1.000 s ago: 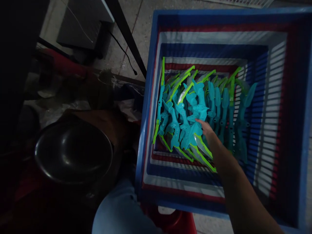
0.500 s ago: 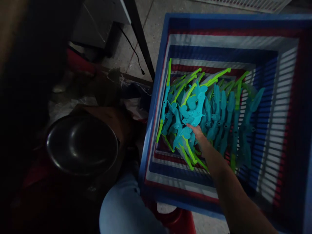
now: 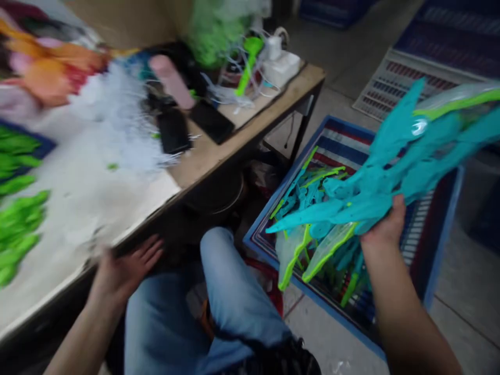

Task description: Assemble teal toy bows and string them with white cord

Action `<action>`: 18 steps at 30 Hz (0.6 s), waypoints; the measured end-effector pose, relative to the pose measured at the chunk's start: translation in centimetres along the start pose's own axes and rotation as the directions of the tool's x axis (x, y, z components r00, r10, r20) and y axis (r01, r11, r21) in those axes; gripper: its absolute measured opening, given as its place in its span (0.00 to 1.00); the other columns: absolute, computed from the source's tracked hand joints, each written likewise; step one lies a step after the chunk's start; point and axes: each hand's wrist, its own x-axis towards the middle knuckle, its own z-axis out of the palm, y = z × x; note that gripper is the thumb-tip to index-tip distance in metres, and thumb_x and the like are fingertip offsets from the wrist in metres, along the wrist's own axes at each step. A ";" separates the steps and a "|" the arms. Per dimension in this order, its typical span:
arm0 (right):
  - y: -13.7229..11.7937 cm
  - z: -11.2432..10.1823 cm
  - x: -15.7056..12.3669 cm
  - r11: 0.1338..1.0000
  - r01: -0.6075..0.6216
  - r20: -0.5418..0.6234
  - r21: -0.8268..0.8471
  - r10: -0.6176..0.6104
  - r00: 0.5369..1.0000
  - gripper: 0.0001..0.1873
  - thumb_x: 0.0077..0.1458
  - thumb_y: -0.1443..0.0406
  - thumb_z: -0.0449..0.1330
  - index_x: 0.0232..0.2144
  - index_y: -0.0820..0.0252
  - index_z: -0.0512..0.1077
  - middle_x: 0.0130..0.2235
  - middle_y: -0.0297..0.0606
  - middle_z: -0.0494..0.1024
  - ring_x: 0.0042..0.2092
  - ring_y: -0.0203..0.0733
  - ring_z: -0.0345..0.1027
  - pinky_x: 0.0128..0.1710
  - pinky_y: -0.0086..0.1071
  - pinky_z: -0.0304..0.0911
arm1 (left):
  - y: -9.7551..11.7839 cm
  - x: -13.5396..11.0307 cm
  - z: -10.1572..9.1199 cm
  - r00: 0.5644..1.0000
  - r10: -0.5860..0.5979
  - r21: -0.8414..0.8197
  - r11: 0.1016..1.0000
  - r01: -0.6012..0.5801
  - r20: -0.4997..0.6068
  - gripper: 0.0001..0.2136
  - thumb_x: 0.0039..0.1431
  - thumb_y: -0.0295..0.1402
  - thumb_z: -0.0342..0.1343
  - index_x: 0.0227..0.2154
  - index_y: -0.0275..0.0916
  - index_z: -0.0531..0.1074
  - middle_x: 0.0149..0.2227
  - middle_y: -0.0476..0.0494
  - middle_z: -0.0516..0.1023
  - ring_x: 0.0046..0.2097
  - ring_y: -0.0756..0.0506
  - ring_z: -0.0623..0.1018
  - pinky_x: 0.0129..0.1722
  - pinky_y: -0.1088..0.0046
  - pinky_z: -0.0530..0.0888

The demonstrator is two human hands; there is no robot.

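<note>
My right hand is closed round a bunch of teal and lime-green plastic toy parts, held up in the air above a blue slatted crate. More of the same parts lie in the crate. My left hand rests with fingers spread against the front edge of a table, holding nothing. My knee in blue jeans is between the two hands.
On the table lie green plastic pieces, white feathery material, two dark phones, a pink cylinder and a white power strip. A striped mat lies on the floor behind the crate.
My right hand has lifted a bunch of teal parts out of the crate. The view has swung up and left, bringing the table and my left hand into sight.
</note>
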 end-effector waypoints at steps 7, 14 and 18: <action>-4.0 14.1 -18.6 0.927 0.066 0.361 0.369 -0.208 0.909 0.24 0.55 0.47 0.50 0.45 0.50 0.73 0.52 0.30 0.72 0.57 0.48 0.62 0.59 0.53 0.56 | 3.0 -8.2 -7.5 0.785 0.394 -0.064 0.907 -0.417 0.478 0.31 0.53 0.58 0.50 0.49 0.38 0.70 0.51 0.35 0.74 0.53 0.38 0.72 0.56 0.58 0.65; -4.7 19.8 -27.9 0.912 0.012 0.428 0.409 -0.204 0.881 0.23 0.49 0.51 0.57 0.44 0.53 0.72 0.48 0.33 0.74 0.55 0.48 0.65 0.57 0.51 0.59 | 5.5 -14.1 -13.7 0.593 0.644 -0.032 0.690 -0.723 0.482 0.30 0.55 0.56 0.47 0.54 0.41 0.66 0.53 0.38 0.72 0.56 0.38 0.69 0.54 0.59 0.65; -3.4 21.0 -30.1 0.933 0.041 0.338 0.358 -0.171 0.925 0.26 0.41 0.54 0.62 0.43 0.59 0.71 0.47 0.37 0.74 0.54 0.48 0.65 0.58 0.48 0.59 | 7.8 -14.7 -10.6 0.474 0.633 0.117 0.520 -0.846 0.612 0.32 0.52 0.57 0.50 0.55 0.42 0.65 0.55 0.44 0.69 0.58 0.39 0.65 0.55 0.66 0.64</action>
